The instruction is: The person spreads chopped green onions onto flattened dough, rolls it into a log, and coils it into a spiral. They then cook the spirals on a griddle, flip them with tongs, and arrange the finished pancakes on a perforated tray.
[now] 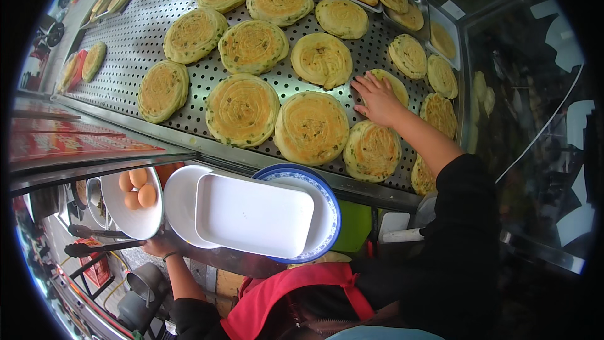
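My right hand (379, 100) reaches over the perforated metal tray (198, 120), its fingers spread on or just above a round scallion flatbread (395, 86) that it partly covers. Several more browned flatbreads lie around it, among them a large one (311, 127) to its left and one (373, 151) just below. At the lower left my left hand (159, 245) is closed around the handle end of black tongs (101, 248), whose two arms stand apart. Close above that hand is a white bowl (113, 215) holding several brown eggs (146, 195).
An empty white rectangular tray (252, 215) rests over a blue-rimmed plate (333, 226) and a white bowl (177, 198) before me. Small metal trays of flatbreads line the far edge. A glass panel (500, 38) stands at the right; grey buckets (141, 288) are at the lower left.
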A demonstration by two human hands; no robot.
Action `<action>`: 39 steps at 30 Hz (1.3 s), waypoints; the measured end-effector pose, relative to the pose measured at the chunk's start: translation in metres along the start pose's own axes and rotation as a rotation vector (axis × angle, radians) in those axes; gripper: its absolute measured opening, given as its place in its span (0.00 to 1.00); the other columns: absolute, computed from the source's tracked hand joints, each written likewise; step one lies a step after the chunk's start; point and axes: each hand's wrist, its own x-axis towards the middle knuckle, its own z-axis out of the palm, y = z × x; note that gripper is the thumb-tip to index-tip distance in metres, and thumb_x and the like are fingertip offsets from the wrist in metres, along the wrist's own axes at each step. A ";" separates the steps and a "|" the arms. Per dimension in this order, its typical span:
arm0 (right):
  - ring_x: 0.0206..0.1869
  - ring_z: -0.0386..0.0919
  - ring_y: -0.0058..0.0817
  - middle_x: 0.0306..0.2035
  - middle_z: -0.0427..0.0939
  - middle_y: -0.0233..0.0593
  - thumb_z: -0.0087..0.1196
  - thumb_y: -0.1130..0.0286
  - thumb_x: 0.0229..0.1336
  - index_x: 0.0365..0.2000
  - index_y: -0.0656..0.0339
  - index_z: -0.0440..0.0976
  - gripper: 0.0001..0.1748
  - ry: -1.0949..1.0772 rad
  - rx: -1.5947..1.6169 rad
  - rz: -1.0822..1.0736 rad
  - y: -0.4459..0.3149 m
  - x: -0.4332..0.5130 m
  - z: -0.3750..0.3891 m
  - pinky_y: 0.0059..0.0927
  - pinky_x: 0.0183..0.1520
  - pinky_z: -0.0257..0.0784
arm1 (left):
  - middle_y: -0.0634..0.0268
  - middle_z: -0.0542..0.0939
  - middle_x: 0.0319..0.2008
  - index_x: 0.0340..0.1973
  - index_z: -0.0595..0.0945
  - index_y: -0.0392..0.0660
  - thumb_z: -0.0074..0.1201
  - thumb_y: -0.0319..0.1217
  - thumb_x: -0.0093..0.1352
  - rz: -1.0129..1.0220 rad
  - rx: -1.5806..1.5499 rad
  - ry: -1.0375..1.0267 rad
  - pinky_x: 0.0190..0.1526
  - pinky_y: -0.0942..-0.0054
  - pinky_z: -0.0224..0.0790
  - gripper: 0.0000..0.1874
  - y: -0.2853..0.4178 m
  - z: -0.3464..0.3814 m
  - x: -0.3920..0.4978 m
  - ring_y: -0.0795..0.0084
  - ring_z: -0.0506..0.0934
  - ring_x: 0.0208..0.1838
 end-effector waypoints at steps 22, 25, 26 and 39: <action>0.55 0.65 0.39 0.51 0.68 0.39 0.60 0.60 0.48 0.45 0.59 0.70 0.24 -0.233 0.370 -0.147 0.002 -0.105 -0.041 0.40 0.58 0.58 | 0.50 0.79 0.19 0.22 0.78 0.26 0.44 0.29 0.60 -0.010 0.030 0.034 0.22 0.69 0.70 0.16 -0.030 -0.002 0.014 0.64 0.78 0.20; 0.58 0.63 0.40 0.53 0.66 0.41 0.59 0.62 0.49 0.48 0.57 0.69 0.25 -0.012 0.369 -0.282 -0.032 -0.080 -0.037 0.44 0.61 0.55 | 0.50 0.79 0.21 0.21 0.74 0.28 0.53 0.31 0.60 0.325 0.370 0.009 0.22 0.67 0.70 0.15 -0.037 -0.005 0.017 0.63 0.78 0.21; 0.59 0.62 0.40 0.54 0.65 0.41 0.58 0.62 0.49 0.49 0.57 0.68 0.25 0.104 0.370 -0.401 -0.053 -0.067 -0.034 0.46 0.63 0.53 | 0.50 0.78 0.20 0.21 0.73 0.28 0.54 0.31 0.60 0.186 0.320 0.050 0.21 0.67 0.70 0.15 -0.036 -0.005 0.017 0.62 0.78 0.21; 0.48 0.71 0.36 0.42 0.74 0.40 0.56 0.51 0.51 0.43 0.54 0.72 0.23 -0.012 0.327 -0.383 -0.093 0.021 -0.044 0.40 0.56 0.58 | 0.49 0.77 0.19 0.24 0.73 0.25 0.48 0.30 0.62 0.084 0.203 0.026 0.25 0.63 0.69 0.15 -0.006 -0.001 -0.001 0.58 0.77 0.23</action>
